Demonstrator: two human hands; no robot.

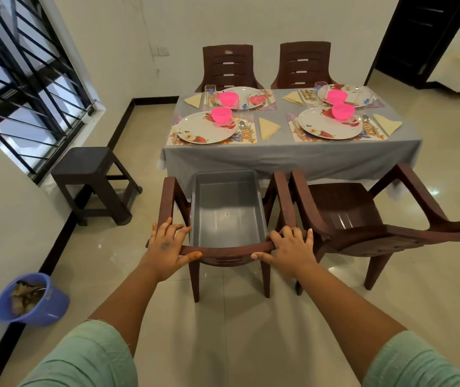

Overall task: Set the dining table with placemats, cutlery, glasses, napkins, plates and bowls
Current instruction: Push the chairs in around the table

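Note:
The dining table point(293, 157) has a grey cloth and several place settings. Each has a floral placemat point(251, 136), a floral plate point(203, 129), a pink bowl point(221, 115), cutlery point(244, 127) and a folded yellow napkin point(268, 128). Clear glasses point(210, 93) stand at the far settings. In front of the table stands a brown plastic chair point(224, 251) with an empty grey tub point(227, 210) on its seat. My left hand point(168, 247) and my right hand point(289, 250) both grip the top of the chair's backrest.
A second brown chair point(346, 216) stands to the right, turned sideways. Two more chairs point(227, 65) are at the far side. A dark stool point(92, 174) sits by the window wall at left. A blue bucket point(31, 300) stands on the floor at lower left.

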